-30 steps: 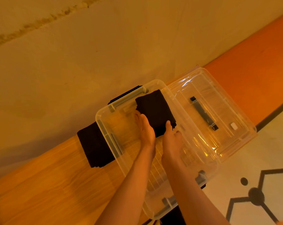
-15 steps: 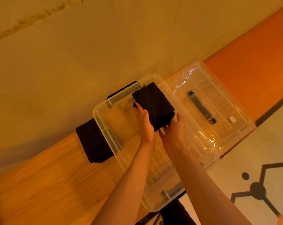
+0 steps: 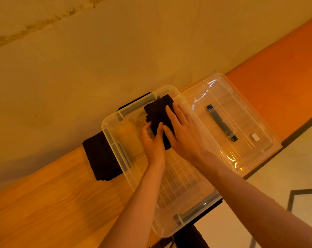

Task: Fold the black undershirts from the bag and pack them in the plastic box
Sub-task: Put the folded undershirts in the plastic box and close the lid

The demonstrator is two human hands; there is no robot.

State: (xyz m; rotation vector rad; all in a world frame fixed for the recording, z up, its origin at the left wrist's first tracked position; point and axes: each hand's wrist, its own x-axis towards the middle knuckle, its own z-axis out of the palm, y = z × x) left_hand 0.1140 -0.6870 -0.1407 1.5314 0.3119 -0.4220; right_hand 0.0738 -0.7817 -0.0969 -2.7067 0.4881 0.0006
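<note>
Head view: folded undershirt (image 3: 157, 109) lies in box (image 3: 180, 179), under both hands. Flat right hand (image 3: 184, 135) presses its top; left hand (image 3: 152, 142) pinches its near edge.

No legible text, brand, number or sign in view. Small white tag (image 3: 255, 137) on the clear lid (image 3: 241, 93), right of the plastic box (image 3: 112, 140): blank or too small to read. Black outline pattern (image 3: 294, 193) on the floor, near right: shapes only, no characters.
</note>
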